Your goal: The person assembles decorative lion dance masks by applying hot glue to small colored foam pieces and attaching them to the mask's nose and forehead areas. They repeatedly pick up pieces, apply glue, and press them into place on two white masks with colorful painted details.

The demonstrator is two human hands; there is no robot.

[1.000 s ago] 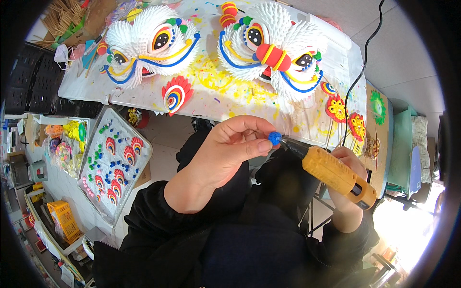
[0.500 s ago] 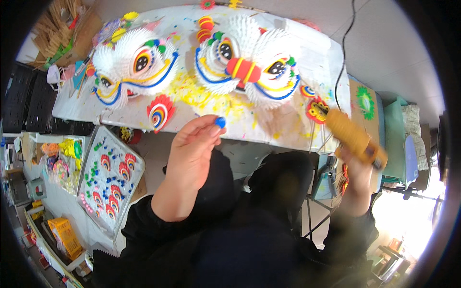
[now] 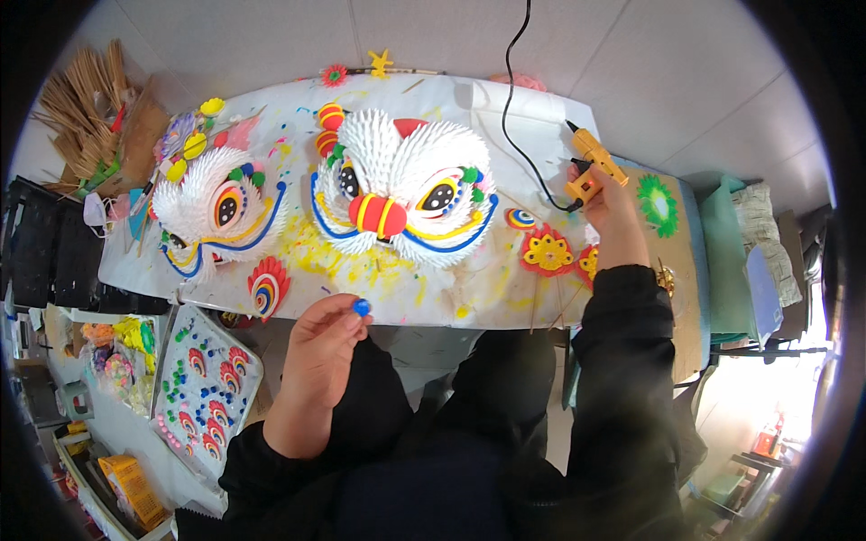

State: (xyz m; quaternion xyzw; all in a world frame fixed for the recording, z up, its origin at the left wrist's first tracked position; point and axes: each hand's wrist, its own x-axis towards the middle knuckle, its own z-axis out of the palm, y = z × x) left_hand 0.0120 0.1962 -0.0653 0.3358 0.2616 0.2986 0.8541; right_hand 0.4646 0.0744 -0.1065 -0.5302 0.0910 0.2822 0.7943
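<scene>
Over the white table (image 3: pixel 510 298), smeared with yellow paint, the black-sleeved right arm (image 3: pixel 627 316) reaches farther out than half a second ago. Two white animal-like masks (image 3: pixel 415 162) rest there, shaggy with layered pointed scales, their curved trim blue and yellow. The yellow glue gun (image 3: pixel 597 155), with a tapered black nozzle, has moved to the table's far right side, clamped in the grip of the right hand (image 3: pixel 611 206). The left hand (image 3: pixel 320 350) has its grip together on a small round blue ball (image 3: pixel 362 307), held at the fingertips by the table's near edge, now well apart from the nozzle.
</scene>
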